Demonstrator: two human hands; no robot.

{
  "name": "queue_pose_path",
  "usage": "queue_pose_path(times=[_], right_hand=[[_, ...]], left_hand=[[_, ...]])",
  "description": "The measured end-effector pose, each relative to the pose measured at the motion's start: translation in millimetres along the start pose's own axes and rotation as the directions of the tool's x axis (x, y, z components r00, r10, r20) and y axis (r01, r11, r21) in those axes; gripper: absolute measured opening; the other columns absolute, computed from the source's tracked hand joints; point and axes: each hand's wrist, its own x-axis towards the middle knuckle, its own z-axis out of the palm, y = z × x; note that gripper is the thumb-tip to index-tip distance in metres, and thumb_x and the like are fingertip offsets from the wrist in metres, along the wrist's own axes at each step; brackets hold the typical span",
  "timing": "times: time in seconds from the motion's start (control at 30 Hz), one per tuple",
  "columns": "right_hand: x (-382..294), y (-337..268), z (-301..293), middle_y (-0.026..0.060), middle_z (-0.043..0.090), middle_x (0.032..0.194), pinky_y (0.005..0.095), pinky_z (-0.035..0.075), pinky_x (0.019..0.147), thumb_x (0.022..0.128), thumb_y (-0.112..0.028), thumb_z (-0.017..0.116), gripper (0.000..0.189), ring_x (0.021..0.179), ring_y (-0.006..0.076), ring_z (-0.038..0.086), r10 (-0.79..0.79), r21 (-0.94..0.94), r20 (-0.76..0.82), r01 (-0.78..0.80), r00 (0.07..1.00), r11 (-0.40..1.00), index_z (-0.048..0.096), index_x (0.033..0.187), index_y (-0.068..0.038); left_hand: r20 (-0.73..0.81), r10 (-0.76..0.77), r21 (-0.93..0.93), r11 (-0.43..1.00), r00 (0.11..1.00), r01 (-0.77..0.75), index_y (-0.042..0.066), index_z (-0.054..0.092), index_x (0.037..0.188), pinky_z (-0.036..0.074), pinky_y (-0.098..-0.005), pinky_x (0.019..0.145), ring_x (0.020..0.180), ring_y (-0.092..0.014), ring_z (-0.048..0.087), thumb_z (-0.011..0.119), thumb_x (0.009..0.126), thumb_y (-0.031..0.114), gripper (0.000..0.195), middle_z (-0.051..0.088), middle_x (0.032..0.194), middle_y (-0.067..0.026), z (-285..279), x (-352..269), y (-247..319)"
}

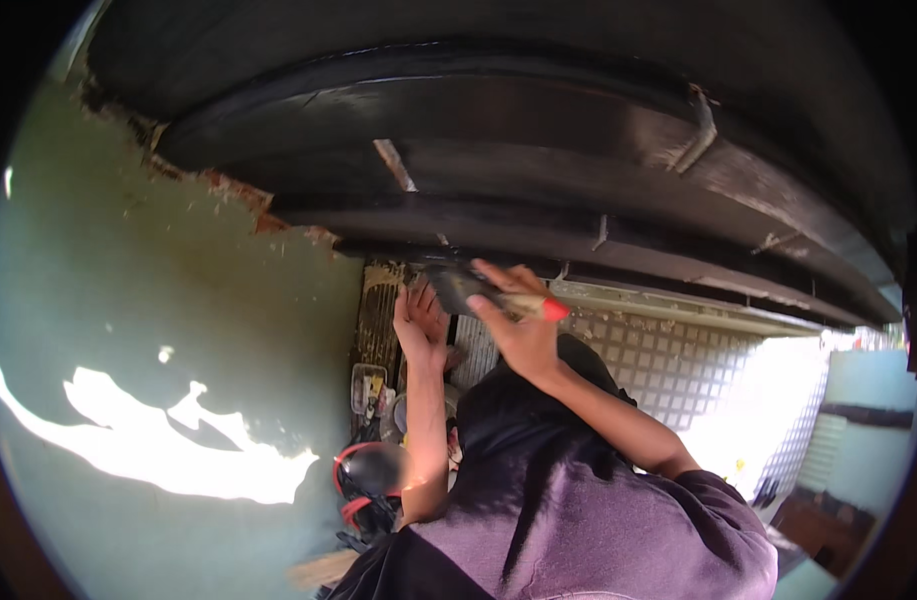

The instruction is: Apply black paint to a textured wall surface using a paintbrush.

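Note:
My right hand (522, 326) grips a flat, dark-bladed hand tool (458, 289), which looks like a trowel or scraper. Its pale handle (524, 303) ends in red. Motion blurs the blade. My left hand (422, 326) is raised just left of the blade, fingers apart and palm showing; whether its fingertips touch the tool I cannot tell. Right above both hands runs the lowest edge of a set of dark, smooth step-like ledges (496, 169). Short pale strips (395, 165) cross some of them.
A pale green wall (225, 300) with sunlit patches rises at left; its edge along the ledges is broken. A clear plastic container (369, 388) and red-and-black items (353, 510) lie below, by my left arm. Patterned tiled floor (676, 360) stretches right into glare.

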Motion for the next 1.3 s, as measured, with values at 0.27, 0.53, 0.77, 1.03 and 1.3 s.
queue_pose_path(times=[0.27,0.53,0.77,1.03,1.3], right_hand=[[-20,95,-74,-0.0009,0.055,0.097,0.0225,0.044,0.073,0.091,-0.017,0.070,0.039,0.084,0.0063,0.052,0.264,0.048,0.279,-0.288,0.923,0.956,0.064,0.125,0.000],[-39,217,-119,0.0044,0.067,0.104,0.0238,0.046,0.082,0.089,-0.014,0.069,0.041,0.091,0.0096,0.060,0.534,-0.159,0.585,-0.559,0.611,0.814,0.063,0.127,0.000],[-77,265,-159,0.0086,0.068,0.116,0.0256,0.046,0.090,0.087,-0.006,0.068,0.040,0.101,0.0140,0.063,0.671,-0.177,0.659,-0.797,0.340,0.577,0.063,0.125,0.004],[-133,239,-132,0.0023,0.068,0.103,0.0269,0.046,0.078,0.081,-0.013,0.075,0.034,0.092,0.0132,0.063,0.619,-0.397,0.769,-0.643,0.157,0.655,0.070,0.113,-0.002],[-235,156,-70,-0.0044,0.061,0.077,0.0221,0.034,0.050,0.084,-0.013,0.076,0.026,0.057,0.0048,0.048,0.405,-0.303,0.910,-0.530,0.086,0.792,0.070,0.108,-0.004]], left_hand=[[-0.143,0.354,-0.052,0.930,0.924,-0.365,0.001,0.061,0.121,0.044,-0.0224,0.078,0.092,-0.009,0.060,0.053,0.099,0.027,0.035,0.067,0.109,-0.0041,-45,-64,-17],[-0.477,0.512,0.179,0.852,0.714,-0.492,-0.001,0.066,0.104,0.040,-0.0181,0.063,0.075,-0.004,0.058,0.056,0.096,0.023,0.028,0.068,0.089,-0.0031,-29,-130,-113],[-0.455,0.300,0.063,0.950,0.839,-0.305,0.002,0.067,0.112,0.045,-0.0211,0.078,0.085,-0.007,0.061,0.059,0.095,0.019,0.026,0.068,0.095,-0.0012,2,-207,-239],[-0.541,0.396,0.249,0.918,0.742,-0.309,-0.002,0.061,0.124,0.045,-0.0261,0.093,0.104,-0.013,0.061,0.061,0.094,0.018,0.036,0.067,0.111,-0.0067,-26,-311,-290],[-0.715,0.508,0.273,0.836,0.481,-0.477,0.002,0.053,0.135,0.046,-0.0301,0.093,0.108,-0.017,0.060,0.066,0.091,0.023,0.050,0.063,0.120,-0.0123,-84,-486,-390]])
